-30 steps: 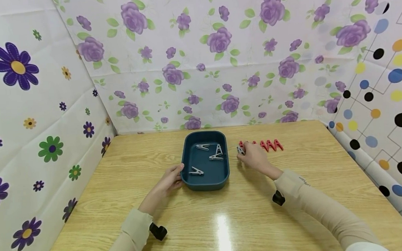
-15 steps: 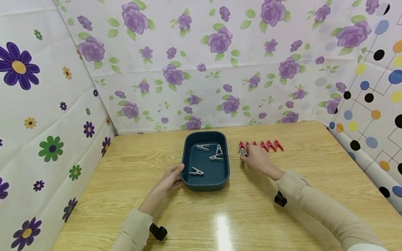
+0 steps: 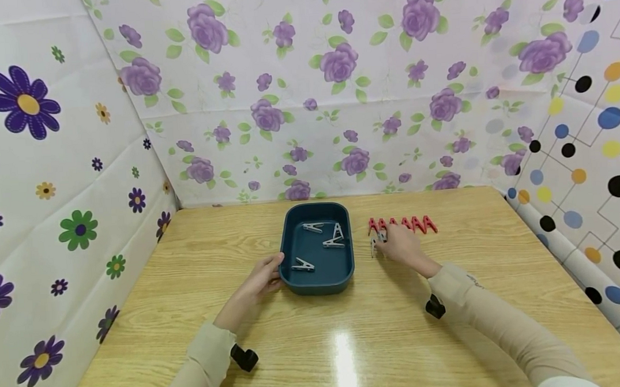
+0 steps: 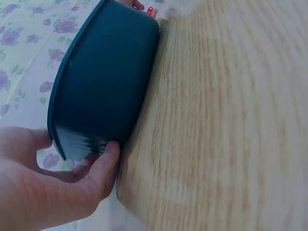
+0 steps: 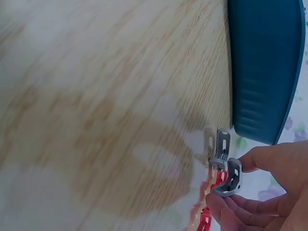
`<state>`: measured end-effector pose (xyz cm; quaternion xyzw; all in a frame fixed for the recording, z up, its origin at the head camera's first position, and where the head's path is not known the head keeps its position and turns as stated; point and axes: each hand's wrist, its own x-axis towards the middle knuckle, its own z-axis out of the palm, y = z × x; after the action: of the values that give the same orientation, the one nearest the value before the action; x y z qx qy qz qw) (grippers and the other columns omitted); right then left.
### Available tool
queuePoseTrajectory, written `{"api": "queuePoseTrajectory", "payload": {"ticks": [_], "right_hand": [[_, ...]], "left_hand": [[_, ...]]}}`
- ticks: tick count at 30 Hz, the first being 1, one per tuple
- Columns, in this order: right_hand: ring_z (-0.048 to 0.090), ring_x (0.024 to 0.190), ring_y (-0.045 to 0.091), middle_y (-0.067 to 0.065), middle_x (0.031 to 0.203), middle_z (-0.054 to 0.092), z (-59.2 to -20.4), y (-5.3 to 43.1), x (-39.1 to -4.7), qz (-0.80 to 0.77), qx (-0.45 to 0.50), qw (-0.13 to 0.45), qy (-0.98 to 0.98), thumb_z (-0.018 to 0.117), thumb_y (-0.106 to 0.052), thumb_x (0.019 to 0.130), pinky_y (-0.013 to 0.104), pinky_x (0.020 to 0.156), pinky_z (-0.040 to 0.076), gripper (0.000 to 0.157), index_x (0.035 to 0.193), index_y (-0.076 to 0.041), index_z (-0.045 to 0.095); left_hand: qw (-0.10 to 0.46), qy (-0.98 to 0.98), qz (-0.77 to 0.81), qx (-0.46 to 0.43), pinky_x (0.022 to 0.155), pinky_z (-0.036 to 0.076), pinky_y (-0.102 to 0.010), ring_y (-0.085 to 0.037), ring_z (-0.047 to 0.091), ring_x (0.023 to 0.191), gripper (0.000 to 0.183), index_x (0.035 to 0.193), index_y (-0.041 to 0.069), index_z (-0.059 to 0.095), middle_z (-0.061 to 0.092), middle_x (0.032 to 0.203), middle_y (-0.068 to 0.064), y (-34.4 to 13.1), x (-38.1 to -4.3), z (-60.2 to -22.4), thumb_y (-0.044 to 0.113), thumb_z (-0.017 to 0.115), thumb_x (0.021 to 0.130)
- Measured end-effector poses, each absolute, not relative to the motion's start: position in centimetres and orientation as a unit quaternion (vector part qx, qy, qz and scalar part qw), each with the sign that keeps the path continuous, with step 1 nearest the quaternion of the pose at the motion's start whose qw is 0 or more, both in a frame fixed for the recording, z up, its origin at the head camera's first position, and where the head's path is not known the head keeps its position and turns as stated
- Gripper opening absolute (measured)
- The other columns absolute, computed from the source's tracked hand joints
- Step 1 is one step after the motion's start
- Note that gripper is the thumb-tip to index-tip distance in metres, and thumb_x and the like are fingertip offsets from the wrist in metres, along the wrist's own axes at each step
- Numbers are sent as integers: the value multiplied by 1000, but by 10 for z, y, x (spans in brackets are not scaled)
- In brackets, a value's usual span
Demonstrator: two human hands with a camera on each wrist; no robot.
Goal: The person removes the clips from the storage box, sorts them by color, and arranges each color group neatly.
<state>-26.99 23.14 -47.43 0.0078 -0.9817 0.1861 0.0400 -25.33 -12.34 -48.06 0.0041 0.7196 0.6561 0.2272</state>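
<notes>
My left hand (image 3: 264, 276) grips the left wall of a dark blue plastic bin (image 3: 316, 288), thumb at the rim and fingers against the outside in the left wrist view. Several silver clothespins (image 3: 303, 265) lie scattered on the bin's floor. To the right of the bin, my right hand (image 3: 403, 246) pinches one silver clothespin (image 5: 233, 179) between thumb and fingers. Beside it, a second silver clothespin (image 5: 222, 144) stands on the table, apart from the fingertips. Just behind this hand is a row of red clothespins (image 3: 417, 224), partly covered by the fingers.
The wooden table (image 3: 296, 344) reaches back to a flower-print cloth (image 3: 307, 130). More patterned cloth hangs at the left and right sides. A black wrist camera (image 3: 435, 307) sits under the right forearm, another black camera (image 3: 244, 358) by the left.
My right hand has shifted slightly right. A silver clothespin now shows standing left of its fingers, with another between them. The left hand and bin have kept their place.
</notes>
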Motion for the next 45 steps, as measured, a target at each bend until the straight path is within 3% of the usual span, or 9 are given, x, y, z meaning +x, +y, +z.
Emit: {"api": "queuePoseTrajectory", "payload": {"ticks": [11,27,39,45], "right_hand": [[28,38,9,-5,44,30,-475,238,-269,185,10,39,-982,71,-29,88,22,37,20,48,55,-15,38],[23,39,7,-6,44,26,-475,237,-268,168,-6,24,-985,69,-28,88,22,37,17,52,50,-16,36],[21,41,9,-5,45,25,-476,239,-269,171,-14,12,-985,58,-20,92,23,37,17,47,51,-16,36],[18,40,8,-6,43,21,-476,238,-267,175,5,29,-984,51,-13,95,23,37,15,50,48,-17,33]], "left_hand": [[219,721,657,-19,93,52,-34,-22,59,114,64,146,-4,33,53,135,-26,-121,-254,-484,41,44,102],[214,712,668,-22,88,53,-30,-17,61,107,64,146,-4,34,54,134,-26,-122,-253,-485,42,45,102],[220,716,662,-23,97,50,-37,-26,57,119,66,148,-4,30,50,137,-26,-121,-253,-484,42,44,102],[219,717,661,-25,92,52,-32,-21,59,113,66,147,-3,32,52,136,-25,-121,-253,-484,43,45,102]]}}
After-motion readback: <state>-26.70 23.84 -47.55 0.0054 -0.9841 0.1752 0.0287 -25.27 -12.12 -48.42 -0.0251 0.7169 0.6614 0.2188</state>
